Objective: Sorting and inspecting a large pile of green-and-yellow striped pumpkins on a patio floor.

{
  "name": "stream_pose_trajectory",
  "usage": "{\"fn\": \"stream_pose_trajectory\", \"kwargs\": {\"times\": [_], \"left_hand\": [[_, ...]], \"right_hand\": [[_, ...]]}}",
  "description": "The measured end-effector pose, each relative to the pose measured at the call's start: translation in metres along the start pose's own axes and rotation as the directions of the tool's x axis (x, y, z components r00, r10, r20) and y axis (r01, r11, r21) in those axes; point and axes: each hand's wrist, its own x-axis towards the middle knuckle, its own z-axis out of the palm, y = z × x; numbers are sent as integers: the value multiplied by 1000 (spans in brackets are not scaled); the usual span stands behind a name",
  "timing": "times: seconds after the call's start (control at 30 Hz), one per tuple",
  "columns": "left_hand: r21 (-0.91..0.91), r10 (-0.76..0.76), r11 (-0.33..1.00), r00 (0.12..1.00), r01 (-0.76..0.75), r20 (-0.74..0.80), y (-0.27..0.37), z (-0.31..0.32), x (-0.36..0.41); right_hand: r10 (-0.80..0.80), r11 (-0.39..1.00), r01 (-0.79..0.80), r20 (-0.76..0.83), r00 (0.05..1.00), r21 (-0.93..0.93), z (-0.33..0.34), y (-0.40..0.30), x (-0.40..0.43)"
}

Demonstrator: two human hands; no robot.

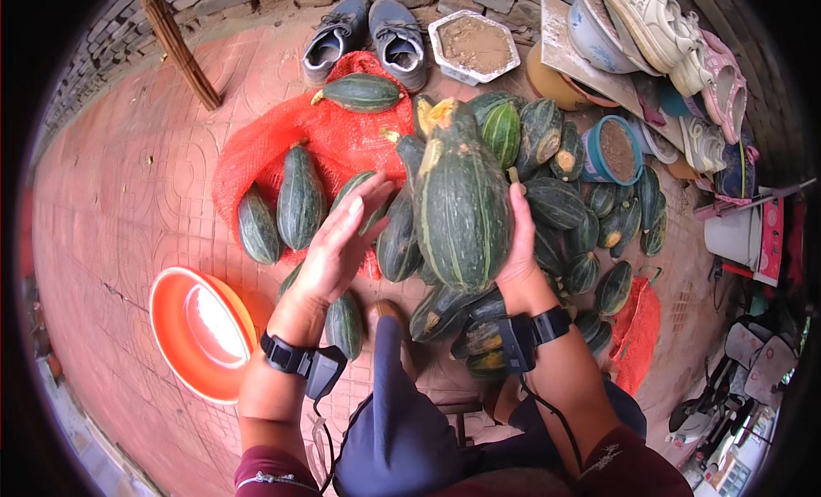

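Observation:
A large dark green squash with pale stripes is raised in front of me, blossom remains at its far end. My right hand supports it along its right side. Off to its left, my left hand is raised with the fingers apart and holds nothing. Beneath and around lie more green squashes, heaped mostly to the right. A red mesh sack is spread at the left; on it rest several squashes, one upright in view and one lying across near the shoes.
An orange plastic basin stands tilted on the paved floor at the left. Blue shoes and a soil-filled hexagonal pot line the brick wall. Plant pots and more shoes crowd the upper right. Another red sack lies lower right.

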Motion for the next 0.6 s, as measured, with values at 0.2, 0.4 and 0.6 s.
{"fn": "stream_pose_trajectory", "kwargs": {"times": [0.2,0.4,0.6], "left_hand": [[-175,-87,980,996,89,21,-39,-5,-12],[-391,-105,919,985,44,-134,-41,-51,-4],[268,218,956,899,-118,-381,9,-107,50]], "right_hand": [[-225,896,185,-55,973,-404,8,18,5],[72,791,88,234,969,-605,6,40,-8],[-458,-451,-224,8,889,-864,-19,20,48]]}}
